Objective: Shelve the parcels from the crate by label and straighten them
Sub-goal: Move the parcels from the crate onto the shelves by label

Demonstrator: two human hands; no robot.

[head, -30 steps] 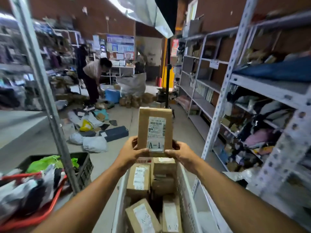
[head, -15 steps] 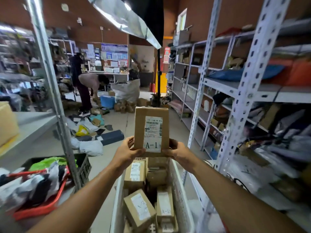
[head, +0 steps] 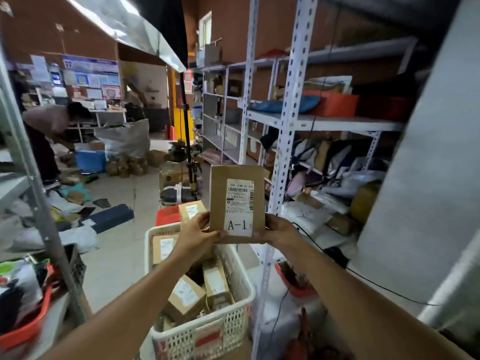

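I hold a brown cardboard parcel (head: pixel 237 201) upright in front of me, its white label reading "A-1" facing me. My left hand (head: pixel 196 233) grips its lower left edge and my right hand (head: pixel 279 229) grips its lower right edge. Below it stands a white perforated crate (head: pixel 228 323) with several more labelled brown parcels (head: pixel 185 297) lying in it. A white metal shelf rack (head: pixel 288 120) rises just right of the parcel.
The rack's shelves on the right hold bags and an orange bin (head: pixel 335 103). A grey upright post (head: pixel 33 183) and a red basket (head: pixel 23 331) stand at left. A person (head: pixel 49 131) bends over parcels strewn on the floor farther back.
My view has swung right toward the white rack. The parcel stays upright in both hands, now beside the rack's post, and the crate sits lower and farther left of it.
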